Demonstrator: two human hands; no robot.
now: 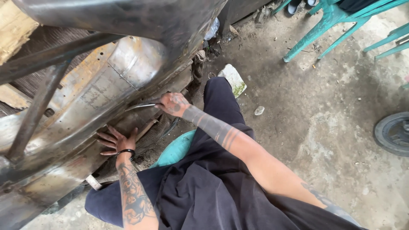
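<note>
The right hand (172, 103) is clenched around the handle end of a thin metal tool (142, 105), whose bright shaft runs leftward from the fist and meets the bare steel panel (91, 100) along a curved seam. The tip itself is too small to tell apart from the metal, so whether it scrapes, pries or marks is unclear. The left hand (114, 142) lies below and to the left of the right one, fingers spread and released, palm pressed flat on the lower part of the same panel; a dark band sits at its wrist.

The step in hand looks like working the tool along the seam while the flat hand steadies the sheet. The next move would seem to call for a firm grip on the tool and steady pressure from the bracing palm, so the tip stays on its line.

Above and left of both hands, dark metal bars (36, 108) cross the rusty, scratched bodywork. Just beneath the left forearm a teal plastic seat (177, 149) shows between the person's dark-clothed legs. To the right of the right arm lies a stained concrete floor (324, 127) with a pale stone slab (233, 79), teal chair legs (315, 36) farther off, and a wheel (394, 133) at the far right edge.
</note>
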